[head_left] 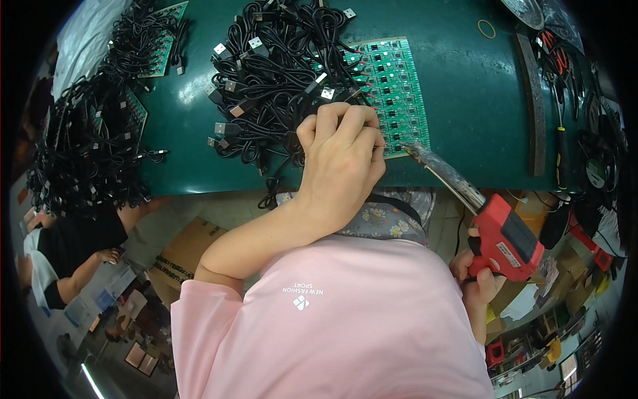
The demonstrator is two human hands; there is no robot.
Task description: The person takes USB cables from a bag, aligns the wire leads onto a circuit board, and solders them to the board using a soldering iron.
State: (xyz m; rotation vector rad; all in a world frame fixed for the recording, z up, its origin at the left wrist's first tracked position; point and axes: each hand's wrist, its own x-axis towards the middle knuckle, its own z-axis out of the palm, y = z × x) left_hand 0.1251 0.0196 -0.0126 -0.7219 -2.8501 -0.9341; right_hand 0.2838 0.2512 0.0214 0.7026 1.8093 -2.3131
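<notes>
Pink shirt (359, 326) nearest, the circuit board (399, 93) lies on the green table (472, 113), long axis pointing away, the left hand (342, 156) nearer, curled over its near left corner, pinch hidden, the right hand (489, 286) wrapped round a soldering gun (506, 247).

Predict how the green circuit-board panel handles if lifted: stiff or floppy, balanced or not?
Likely fairly stiff: the green circuit-board panel lies flat as one thin sheet. Probably left-heavy: black cables bunch at its left side, so lifting may drag them. The red wire ends along that side look thin, perhaps fragile if tugged.
</notes>
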